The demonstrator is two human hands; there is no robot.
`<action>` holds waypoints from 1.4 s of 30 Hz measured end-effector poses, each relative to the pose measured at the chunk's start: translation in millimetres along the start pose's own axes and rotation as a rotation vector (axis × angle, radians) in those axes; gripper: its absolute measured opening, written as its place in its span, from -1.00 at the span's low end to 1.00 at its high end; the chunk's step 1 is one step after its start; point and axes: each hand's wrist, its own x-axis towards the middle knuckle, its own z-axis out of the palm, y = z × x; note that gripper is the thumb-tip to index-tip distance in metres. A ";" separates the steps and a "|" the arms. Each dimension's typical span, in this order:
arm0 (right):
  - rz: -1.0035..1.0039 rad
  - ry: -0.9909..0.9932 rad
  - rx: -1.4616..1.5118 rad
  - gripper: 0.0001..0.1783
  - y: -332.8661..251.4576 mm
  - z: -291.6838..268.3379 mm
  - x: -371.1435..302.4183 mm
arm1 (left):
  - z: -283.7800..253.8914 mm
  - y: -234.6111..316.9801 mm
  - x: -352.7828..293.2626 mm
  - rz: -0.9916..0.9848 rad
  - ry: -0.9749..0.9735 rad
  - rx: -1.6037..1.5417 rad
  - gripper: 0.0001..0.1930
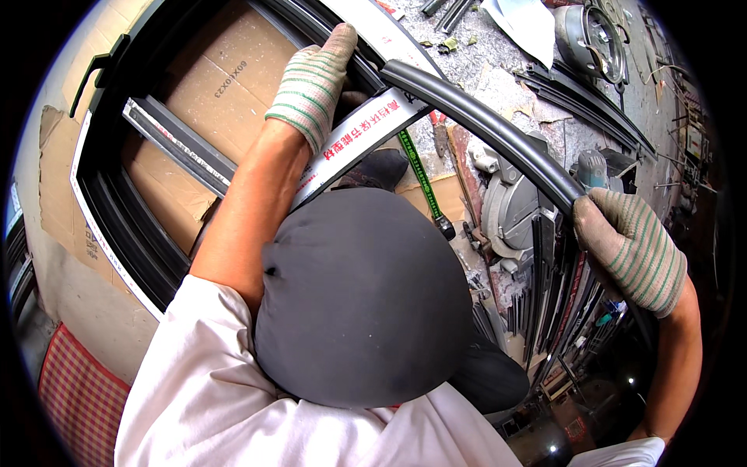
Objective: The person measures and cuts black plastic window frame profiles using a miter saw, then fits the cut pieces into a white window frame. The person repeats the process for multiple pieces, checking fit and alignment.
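A large black window frame [354, 140] with white protective film lies at the upper left. My left hand [311, 89], in a white knit glove with green stripes, is closed round its right-hand bar; the fingertips are partly hidden behind the bar. My right hand [630, 245], in a matching glove, grips a long dark profile strip [490, 128] at the right. The strip's far end rests at or just above the frame's corner; contact there cannot be told. Its near end passes under my right hand, out of sight.
A dark cap [366, 303] covers the middle of the view. Cardboard [210, 86] lies beneath the frame. To the right are a green tape measure [420, 175], a grey power saw [510, 206], a round metal part [587, 43], and several loose black profiles [587, 109]. A checked cloth [82, 401] is at lower left.
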 end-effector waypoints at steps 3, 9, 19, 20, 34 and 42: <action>-0.010 -0.003 -0.006 -0.51 1.5 1.0 0.2 | 1.3 5.7 -2.5 -0.049 0.002 0.042 -0.47; -0.065 0.039 -0.090 -0.52 6.8 2.2 3.3 | -1.8 -6.1 4.4 0.017 -0.073 -0.003 -0.47; -0.046 0.062 -0.338 -0.51 -11.3 -5.3 -4.5 | 6.4 3.8 0.1 -0.043 0.054 0.062 -0.52; -0.128 0.076 -0.384 -0.51 -10.4 -6.5 1.7 | 0.1 5.7 0.0 -0.063 0.105 0.100 -0.51; -0.183 0.234 -0.198 -0.65 33.0 -8.5 -12.1 | 0.2 -3.1 7.4 0.024 0.003 0.041 -0.47; -0.238 0.246 -0.098 -0.64 54.0 15.1 2.5 | -3.5 2.8 5.0 0.025 -0.038 -0.015 -0.50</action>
